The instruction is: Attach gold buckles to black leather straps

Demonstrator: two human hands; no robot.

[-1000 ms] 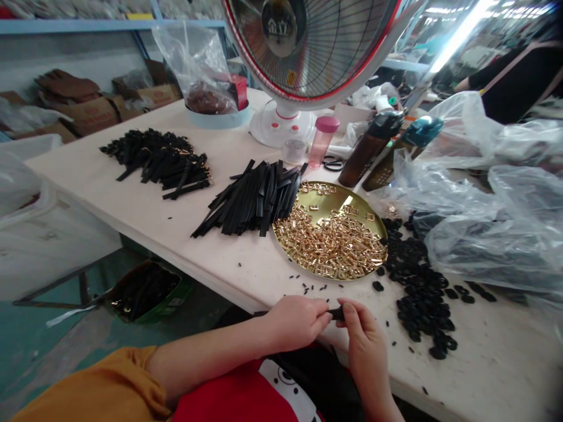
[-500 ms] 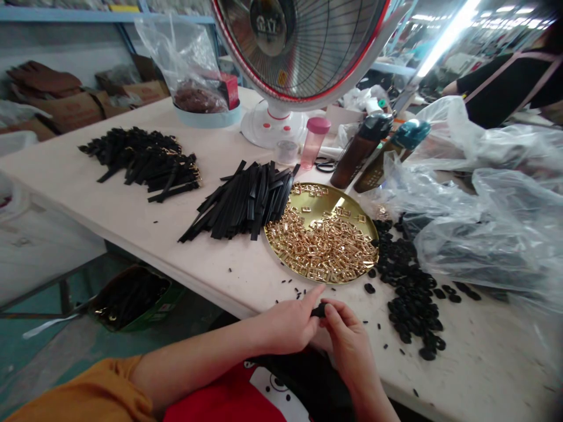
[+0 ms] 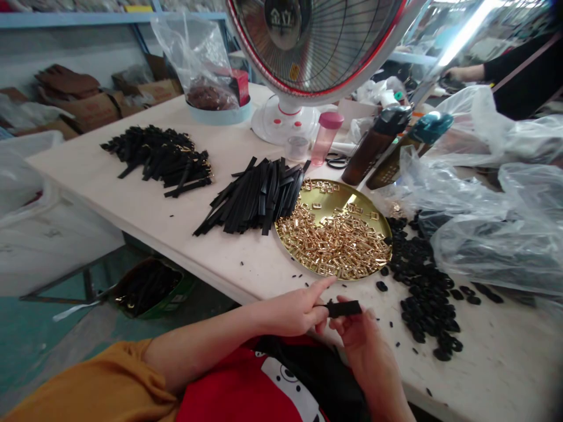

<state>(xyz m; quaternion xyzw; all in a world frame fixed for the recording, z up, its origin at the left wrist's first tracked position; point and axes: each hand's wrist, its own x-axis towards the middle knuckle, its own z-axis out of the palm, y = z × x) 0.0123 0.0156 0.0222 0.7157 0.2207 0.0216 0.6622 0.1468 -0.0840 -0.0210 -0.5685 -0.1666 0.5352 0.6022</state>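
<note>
My left hand [image 3: 299, 310] pinches one end of a short black strap [image 3: 343, 308] at the table's near edge, its index finger stretched toward the tray. My right hand [image 3: 358, 337] lies under the strap's other end, fingers curled beneath it. Just beyond them sits a round gold tray [image 3: 328, 199] heaped with small gold buckles [image 3: 338, 243]. A pile of loose black straps [image 3: 259, 196] lies left of the tray. Small black loops [image 3: 422, 293] are scattered to its right.
A second heap of black straps with buckles [image 3: 160, 158] lies far left on the table. A large fan [image 3: 308, 53], a pink cup [image 3: 326, 138], two bottles [image 3: 373, 146] and clear plastic bags [image 3: 492, 199] crowd the back and right. Another person's arm [image 3: 466, 72] shows at top right. A box of parts [image 3: 147, 290] sits on the floor.
The strap has come further out between my hands and now lies flat and longer. My left index finger has straightened. My right hand has dropped beneath the strap.
</note>
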